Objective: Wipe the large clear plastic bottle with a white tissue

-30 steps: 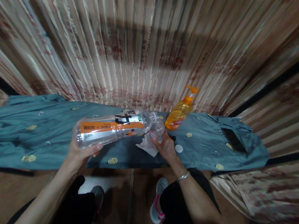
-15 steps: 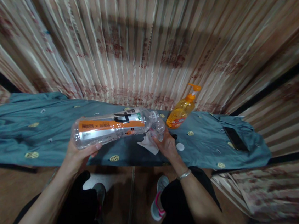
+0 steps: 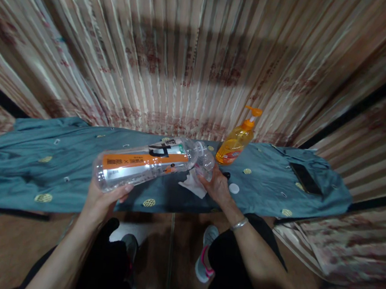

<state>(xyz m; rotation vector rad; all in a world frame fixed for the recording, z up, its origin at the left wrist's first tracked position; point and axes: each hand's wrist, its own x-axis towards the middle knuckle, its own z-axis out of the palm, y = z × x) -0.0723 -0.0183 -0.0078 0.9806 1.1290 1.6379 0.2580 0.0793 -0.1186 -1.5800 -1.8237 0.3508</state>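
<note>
A large clear plastic bottle with an orange and silver label lies tilted in my left hand, which is wrapped round its base end. Its neck points right and a little up, meeting a small clear container. My right hand grips that container, most of which its fingers and the bottle's mouth cover. Just below it, a crumpled white tissue rests on the teal cloth. Whether any liquid passes between the two I cannot make out.
Behind my right hand stands an orange pump bottle of yellow liquid. A white cap and a small black object lie beside that hand. Further right is a black phone. A patterned curtain hangs along the back.
Both hands keep almost the same pose, and the bottle's mouth stays at the small container. The bottle has rolled very slightly; the view has shifted a little.
</note>
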